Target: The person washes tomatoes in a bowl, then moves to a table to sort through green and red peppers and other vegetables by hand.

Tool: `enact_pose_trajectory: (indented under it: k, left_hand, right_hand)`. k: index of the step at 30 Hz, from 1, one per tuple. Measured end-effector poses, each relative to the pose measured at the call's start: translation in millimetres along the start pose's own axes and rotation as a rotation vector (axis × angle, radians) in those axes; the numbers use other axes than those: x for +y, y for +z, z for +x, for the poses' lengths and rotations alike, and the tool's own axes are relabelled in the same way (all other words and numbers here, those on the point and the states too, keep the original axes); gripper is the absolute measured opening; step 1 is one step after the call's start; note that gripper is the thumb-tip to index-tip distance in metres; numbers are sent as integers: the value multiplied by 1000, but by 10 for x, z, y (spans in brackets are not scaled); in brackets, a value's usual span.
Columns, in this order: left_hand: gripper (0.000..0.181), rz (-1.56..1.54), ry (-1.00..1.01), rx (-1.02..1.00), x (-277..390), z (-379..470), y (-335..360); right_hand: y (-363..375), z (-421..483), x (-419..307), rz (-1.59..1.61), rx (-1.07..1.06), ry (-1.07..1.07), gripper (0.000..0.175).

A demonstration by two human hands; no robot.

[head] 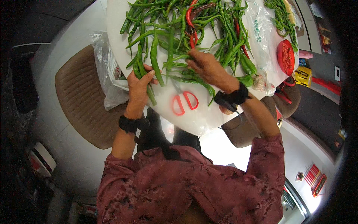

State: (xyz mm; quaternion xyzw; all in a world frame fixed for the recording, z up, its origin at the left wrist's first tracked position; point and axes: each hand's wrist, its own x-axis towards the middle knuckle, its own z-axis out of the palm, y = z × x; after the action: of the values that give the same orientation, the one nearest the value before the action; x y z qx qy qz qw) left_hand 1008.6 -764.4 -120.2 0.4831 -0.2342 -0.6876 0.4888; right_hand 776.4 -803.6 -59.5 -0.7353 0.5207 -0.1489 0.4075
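Many long green chili peppers [170, 42] lie spread over the far half of a white table [201, 120], with a few red chili peppers [191, 16] among them. My left hand [139, 82] holds several green chilies, which jut out above and below the fingers at the table's left edge. My right hand [205, 65] is at the near side of the pile, its fingers closed around the end of a green chili. Between the hands and nearer to me lie scissors with red handles [185, 103]; chilies hide part of their blades.
A clear plastic bag [260, 33] and a red bowl of chopped red food [286, 57] are on the right side. Garlic in plastic [260, 82] lies near the right edge. Another plastic bag [107, 75] hangs by a brown chair [84, 100] at left.
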Motion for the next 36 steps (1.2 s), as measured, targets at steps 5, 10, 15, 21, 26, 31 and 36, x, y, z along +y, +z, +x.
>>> enact_pose_trajectory:
  k: [5,10,15,21,26,31,36]
  left_hand:
    - [11,-64,-40,1,-14,-1,-182]
    - [13,-96,-48,15,5,-42,-165]
    - [24,1,-86,10,31,-37,-85]
    - [34,85,-101,-37,35,19,-95]
    - [29,87,-230,-146,141,-3,-120]
    - [32,-77,-273,-266,275,-131,-19]
    - [37,-116,-290,-294,198,-92,-59]
  right_hand:
    - [243,208,136,-439,131,-58,11]
    - [298,311,128,-553,150,-76,14]
    - [406,437,140,-584,65,122,12]
    - [647,437,91,-588,196,80,13]
    - [484,329,71,-590,111,151,19]
    - [-140,-43,201,-180,87,164,29]
    - [-646,-223,260,102,224,160,24]
